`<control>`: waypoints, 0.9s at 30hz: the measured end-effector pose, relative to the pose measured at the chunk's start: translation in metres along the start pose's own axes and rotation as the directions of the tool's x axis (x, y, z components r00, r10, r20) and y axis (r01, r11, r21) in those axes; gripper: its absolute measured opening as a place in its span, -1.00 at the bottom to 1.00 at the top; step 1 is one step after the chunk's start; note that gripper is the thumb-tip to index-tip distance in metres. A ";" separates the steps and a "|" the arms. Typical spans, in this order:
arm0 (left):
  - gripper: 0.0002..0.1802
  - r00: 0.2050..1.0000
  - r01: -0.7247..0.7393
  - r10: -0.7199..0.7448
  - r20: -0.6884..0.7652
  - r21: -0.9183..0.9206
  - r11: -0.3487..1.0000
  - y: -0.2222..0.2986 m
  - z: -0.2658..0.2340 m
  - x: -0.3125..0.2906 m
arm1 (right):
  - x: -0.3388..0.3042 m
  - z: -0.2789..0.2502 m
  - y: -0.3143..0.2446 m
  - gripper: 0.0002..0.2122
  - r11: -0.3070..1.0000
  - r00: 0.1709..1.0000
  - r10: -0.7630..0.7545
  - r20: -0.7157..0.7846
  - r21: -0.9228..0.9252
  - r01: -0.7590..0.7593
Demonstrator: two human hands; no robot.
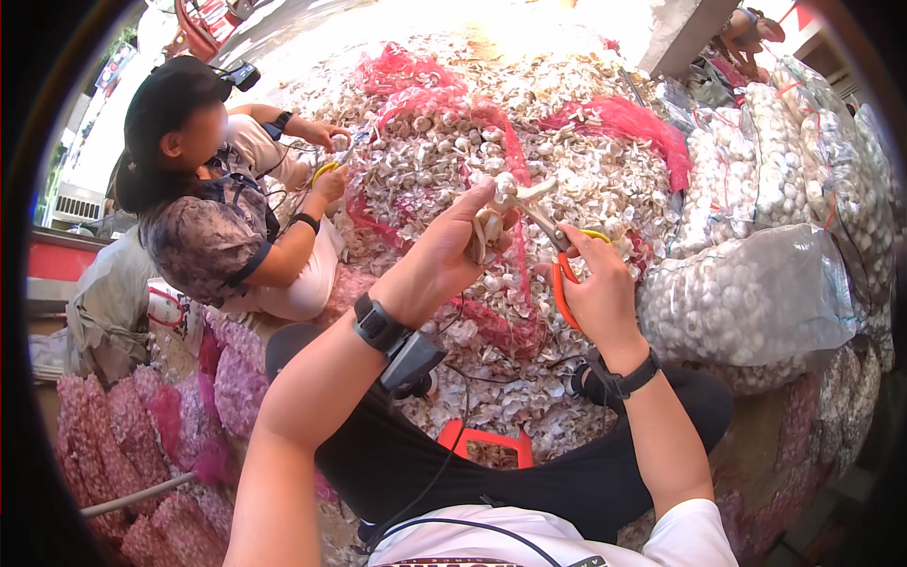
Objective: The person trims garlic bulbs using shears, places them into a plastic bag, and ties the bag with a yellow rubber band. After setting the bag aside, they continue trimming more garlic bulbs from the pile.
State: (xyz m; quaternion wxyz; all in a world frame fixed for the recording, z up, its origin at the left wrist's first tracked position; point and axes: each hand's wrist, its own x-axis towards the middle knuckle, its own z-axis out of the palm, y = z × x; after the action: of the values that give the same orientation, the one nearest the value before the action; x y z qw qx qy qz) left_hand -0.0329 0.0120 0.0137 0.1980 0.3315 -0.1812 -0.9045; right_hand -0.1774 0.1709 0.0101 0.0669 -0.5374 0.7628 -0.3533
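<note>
My left hand [452,244] holds a garlic bulb [505,187] up between thumb and fingers, its pale cut stem pointing right. More garlic [486,232] sits in the palm, partly hidden by the fingers. My right hand [605,288] grips scissors [542,223] with orange and yellow handles. Their blades reach up to the bulb beside its stem; whether they are spread there I cannot tell. Beneath both hands spreads a heap of garlic bulbs and loose skins [576,203], with pink mesh netting [515,151] lying across it.
At the left a seated co-worker [203,208] in a black cap holds yellow-handled scissors [325,172]. Clear bags of garlic [737,293] stand at the right. Pink mesh sacks [123,425] lie at lower left. A red stool [487,439] shows between my legs. Another person [746,38] bends at far right.
</note>
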 end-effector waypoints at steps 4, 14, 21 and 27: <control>-0.70 0.998 -0.022 0.014 0.056 0.154 0.988 0.002 0.007 -0.008 | 0.000 -0.003 -0.006 -0.52 0.971 0.989 0.140 0.052 0.190 -0.148; -0.57 0.978 -0.181 0.120 0.168 0.424 0.887 0.001 0.003 0.001 | -0.009 0.004 -0.002 -0.54 0.962 0.970 0.214 0.115 0.145 -0.230; -0.52 0.991 -0.118 0.074 0.107 0.496 0.860 0.001 0.012 0.002 | 0.000 -0.013 -0.014 -0.56 0.921 0.924 0.325 0.204 0.153 -0.358; -0.59 0.963 -0.118 0.010 0.269 0.390 0.913 -0.009 0.017 -0.006 | 0.008 -0.012 -0.004 -0.56 0.436 0.884 0.393 0.253 0.795 -0.422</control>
State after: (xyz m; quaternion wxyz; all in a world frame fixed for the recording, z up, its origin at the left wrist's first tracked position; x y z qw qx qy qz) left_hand -0.0422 0.0258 0.0248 0.1298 0.2369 -0.3987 -0.8764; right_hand -0.1832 0.1694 0.0238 0.4074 -0.2454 0.6073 -0.6364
